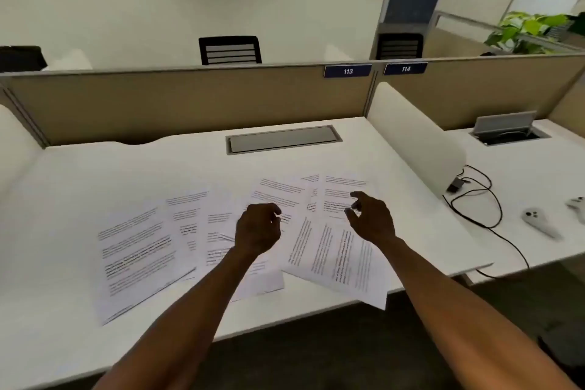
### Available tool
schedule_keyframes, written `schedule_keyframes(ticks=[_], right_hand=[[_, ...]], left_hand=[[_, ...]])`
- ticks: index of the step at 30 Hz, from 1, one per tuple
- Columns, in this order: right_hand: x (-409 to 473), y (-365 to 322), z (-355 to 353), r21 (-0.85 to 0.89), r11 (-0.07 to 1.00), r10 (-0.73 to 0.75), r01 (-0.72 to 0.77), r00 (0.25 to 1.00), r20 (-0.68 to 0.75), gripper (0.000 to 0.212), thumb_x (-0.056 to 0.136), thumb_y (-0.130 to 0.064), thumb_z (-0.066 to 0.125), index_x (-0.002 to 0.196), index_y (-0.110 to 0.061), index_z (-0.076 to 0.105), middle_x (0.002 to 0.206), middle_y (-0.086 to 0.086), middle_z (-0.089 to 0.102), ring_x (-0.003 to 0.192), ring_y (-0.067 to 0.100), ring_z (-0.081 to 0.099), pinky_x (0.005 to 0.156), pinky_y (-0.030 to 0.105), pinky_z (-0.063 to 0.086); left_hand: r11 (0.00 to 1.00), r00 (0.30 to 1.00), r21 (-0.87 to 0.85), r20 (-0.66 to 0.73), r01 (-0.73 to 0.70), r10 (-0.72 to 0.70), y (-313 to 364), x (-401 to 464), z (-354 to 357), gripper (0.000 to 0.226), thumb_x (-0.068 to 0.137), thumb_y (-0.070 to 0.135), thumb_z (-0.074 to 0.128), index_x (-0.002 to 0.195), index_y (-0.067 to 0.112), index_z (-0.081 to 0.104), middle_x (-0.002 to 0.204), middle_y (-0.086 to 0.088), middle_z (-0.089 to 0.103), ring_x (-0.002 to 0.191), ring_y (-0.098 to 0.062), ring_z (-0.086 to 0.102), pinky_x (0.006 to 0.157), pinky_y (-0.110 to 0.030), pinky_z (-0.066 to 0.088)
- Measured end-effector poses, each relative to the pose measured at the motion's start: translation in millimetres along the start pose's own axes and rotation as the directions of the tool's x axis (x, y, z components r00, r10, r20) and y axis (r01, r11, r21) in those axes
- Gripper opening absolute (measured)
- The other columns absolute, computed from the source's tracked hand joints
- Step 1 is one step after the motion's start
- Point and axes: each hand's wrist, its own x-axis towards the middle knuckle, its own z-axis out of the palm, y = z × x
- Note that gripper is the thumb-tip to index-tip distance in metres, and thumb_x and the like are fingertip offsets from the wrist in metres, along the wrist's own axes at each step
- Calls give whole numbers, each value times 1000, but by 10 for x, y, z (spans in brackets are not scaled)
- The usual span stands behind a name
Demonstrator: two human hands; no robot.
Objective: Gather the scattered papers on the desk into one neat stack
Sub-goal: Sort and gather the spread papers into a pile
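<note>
Papers (202,241) lie fanned across the white table (95,168) beneath my left grip (258,228), loosely curled, and right grip (368,215), released, both holding nothing; beige partition (190,101) beyond them.

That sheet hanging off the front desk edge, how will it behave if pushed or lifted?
The overhanging sheet is thin printed paper, so probably light and floppy when lifted. On the smooth white desk it likely slides easily. A push toward the edge may drop it.

White papers (139,250) with black text lines on a white desk (95,174).
</note>
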Motion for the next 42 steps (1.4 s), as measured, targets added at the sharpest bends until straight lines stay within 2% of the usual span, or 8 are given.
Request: schedule_keyframes(ticks=[7, 16, 23, 29, 32, 36, 39, 42], right_hand=[[-12, 531, 99, -271, 962, 158, -43, 894, 419, 77, 82, -52, 67, 146, -19, 40, 146, 9, 47, 134, 27, 43, 109, 38, 36], [-16, 940, 403, -307, 951, 116, 43, 868, 482, 104, 76, -68, 62, 155, -23, 12, 161, 9, 19, 145, 28, 22, 116, 45, 24], [120, 1006, 345, -331, 936, 41, 121, 896, 442, 110, 65, -78, 61, 152, -22, 23, 141, 7, 46, 129, 29, 39, 103, 42, 33], [327, 1078, 219, 75, 985, 93, -152, 854, 512, 61, 67, -55, 79, 117, -23, 66, 114, 0, 68, 101, 16, 62, 87, 30, 50], [384, 1162, 76, 254, 942, 18, -218, 791, 611, 41, 71, -40, 82, 107, -24, 69, 107, -4, 70, 95, 11, 63, 79, 25, 49], [392, 1406, -157, 533, 748, 0, -394, 804, 594, 43, 73, -18, 84, 112, -22, 67, 105, 1, 74, 90, 15, 72, 78, 33, 60], [379, 1713, -265, 696, 512, 264, -504, 863, 432, 37, 74, -6, 81, 106, -16, 66, 107, 10, 73, 91, 26, 71, 85, 42, 57], [341, 1960, -286, 745, 375, 479, -551, 804, 353, 47, 76, -5, 79, 119, -9, 61, 121, 15, 66, 100, 29, 65, 95, 40, 49]], left_hand=[[967, 961, -89, 162, 239, -223, 118, -475, 597, 20, 81, 36, 68, 97, 25, 73, 87, 9, 74, 90, -13, 68, 73, -24, 47], [926, 905, -26, 222, 377, -362, 191, -667, 1128, 53, 82, 49, 65, 129, 26, 55, 131, 4, 58, 119, -15, 55, 98, -33, 48], [905, 898, -2, 125, 426, -423, 314, -706, 1352, 60, 82, 49, 66, 135, 26, 50, 145, 4, 44, 132, -17, 42, 102, -37, 45], [900, 895, 56, 97, 432, -436, 368, -735, 1496, 60, 81, 40, 68, 137, 26, 50, 151, 4, 38, 136, -19, 34, 107, -37, 39], [912, 909, 89, 86, 400, -407, 378, -714, 1536, 59, 82, 37, 67, 138, 25, 50, 153, 3, 38, 137, -21, 34, 110, -38, 35], [918, 920, 81, 20, 389, -391, 493, -544, 1565, 62, 85, 41, 64, 143, 26, 45, 156, 2, 35, 142, -22, 30, 113, -41, 32], [942, 944, 55, -38, 331, -329, 653, -318, 1587, 61, 87, 42, 62, 143, 25, 44, 152, 1, 39, 141, -19, 32, 112, -37, 33], [956, 959, 80, 16, 282, -284, 792, -38, 1677, 67, 88, 48, 59, 147, 23, 39, 153, 0, 37, 142, -19, 30, 113, -38, 31]])
